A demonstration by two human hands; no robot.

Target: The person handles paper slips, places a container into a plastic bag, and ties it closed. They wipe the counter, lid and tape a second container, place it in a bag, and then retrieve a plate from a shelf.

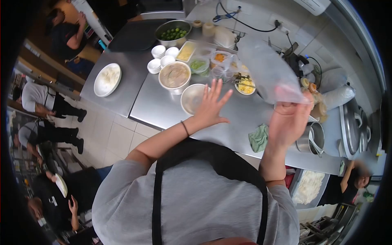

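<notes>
My left hand (209, 107) is open, fingers spread, and overlaps the rim of an empty-looking white bowl (190, 99). Raised at the right, my right hand (290, 116) is closed on the lower corner of a clear plastic bag (267, 67), which is blurred by motion. Left of the white bowl stands a tub of pale, wet-looking food (174, 76). A bowl of yellow strips (246, 85) with tongs across it sits between my hands. Below my right hand, a crumpled green cloth (259, 138) lies at the counter's near edge.
Around the steel counter (157, 106) are small white cups (158, 51), a pot of green fruit (173, 34) and a bowl of white food (108, 79). A metal pot (311, 138) stands at the right. Several people are nearby, one holding a pale plate-like object (61, 185).
</notes>
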